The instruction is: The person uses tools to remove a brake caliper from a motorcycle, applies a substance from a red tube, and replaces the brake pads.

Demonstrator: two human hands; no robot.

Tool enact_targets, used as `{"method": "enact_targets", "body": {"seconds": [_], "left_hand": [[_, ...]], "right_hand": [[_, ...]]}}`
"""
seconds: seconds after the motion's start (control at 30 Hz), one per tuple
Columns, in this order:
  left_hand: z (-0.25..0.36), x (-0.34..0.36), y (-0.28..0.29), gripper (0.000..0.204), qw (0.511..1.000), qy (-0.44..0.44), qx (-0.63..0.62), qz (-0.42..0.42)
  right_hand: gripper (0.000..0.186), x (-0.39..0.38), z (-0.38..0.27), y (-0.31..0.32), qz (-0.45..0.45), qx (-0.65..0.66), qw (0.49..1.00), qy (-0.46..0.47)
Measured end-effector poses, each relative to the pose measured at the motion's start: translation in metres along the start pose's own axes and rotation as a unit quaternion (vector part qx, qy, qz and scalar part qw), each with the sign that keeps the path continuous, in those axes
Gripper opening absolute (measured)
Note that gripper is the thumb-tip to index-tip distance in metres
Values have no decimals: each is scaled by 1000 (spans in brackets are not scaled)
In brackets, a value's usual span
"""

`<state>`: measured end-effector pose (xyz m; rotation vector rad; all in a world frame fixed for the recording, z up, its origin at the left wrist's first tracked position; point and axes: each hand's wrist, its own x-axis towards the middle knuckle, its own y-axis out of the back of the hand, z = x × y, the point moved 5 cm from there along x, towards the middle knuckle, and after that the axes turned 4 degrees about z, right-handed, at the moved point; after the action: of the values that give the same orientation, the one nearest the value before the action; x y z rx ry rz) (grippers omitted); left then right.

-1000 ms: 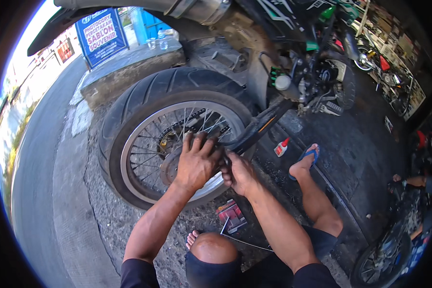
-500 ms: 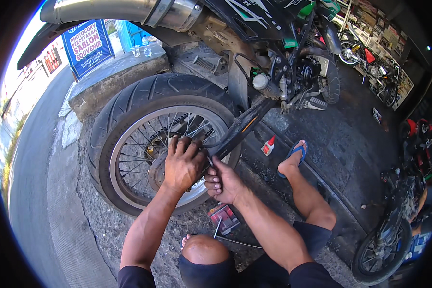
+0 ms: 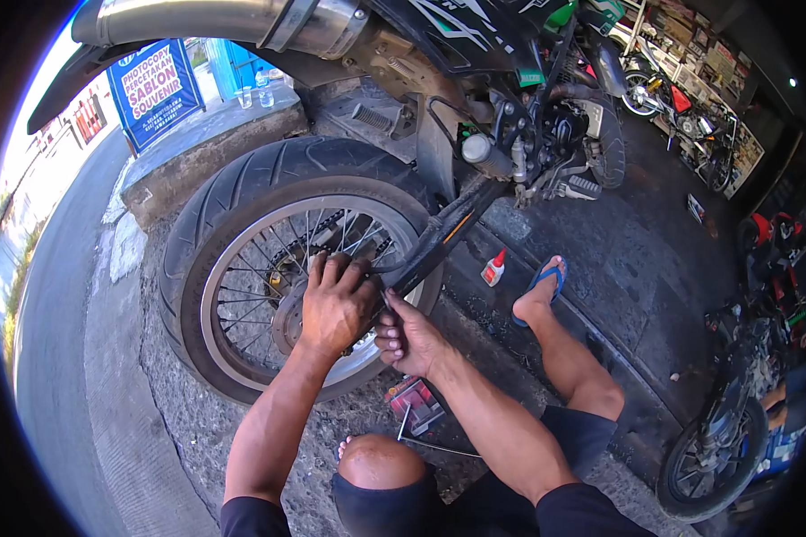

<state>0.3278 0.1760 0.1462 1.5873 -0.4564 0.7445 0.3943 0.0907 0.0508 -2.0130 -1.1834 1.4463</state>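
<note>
Nearest is the person's bent knee, bare below dark shorts, with toes showing beside it. Just beyond, on the rough ground, lies a red and dark packet, a thin bent rod reaching over it. Above these the two hands meet at the rear wheel, near its hub, where the swingarm ends. The left hand lies back upward with its fingers bent over the hub area; what is under the palm is hidden, so I cannot tell whether it grips anything. The right hand, close beside it, has curled fingers and the thumb stretched toward the left hand; I cannot tell what, if anything, it pinches. The wheel sits left of the swingarm, its brake disc just left of the left hand. To the right are a white bottle with a red cap and a foot in a blue flip-flop. Farther off, a silver exhaust crosses above the wheel; beyond stand a ledge carrying a clear bottle and a blue sign, with a road at the left
</note>
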Motion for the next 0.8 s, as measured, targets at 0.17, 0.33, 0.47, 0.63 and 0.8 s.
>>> {"method": "enact_targets", "body": {"seconds": [0.17,0.33,0.47,0.63,0.8], "left_hand": [[0,5,-1,25,1000,-3,4,-4],[4,5,1,21,1000,-5,-4,13],[6,5,-2,23,1000,4,-10,8],[12,9,-12,28,1000,6,-2,-16],[2,3,-3,38,1000,2,-7,-25]], "right_hand": [[56,10,-6,-6,-128,68,989,2],[57,3,-14,-1,-84,-15,996,-17],[57,3,-18,4,-65,-66,995,-27],[46,-10,-59,13,178,-506,752,383],[30,-33,-55,-30,206,-618,546,526]]}}
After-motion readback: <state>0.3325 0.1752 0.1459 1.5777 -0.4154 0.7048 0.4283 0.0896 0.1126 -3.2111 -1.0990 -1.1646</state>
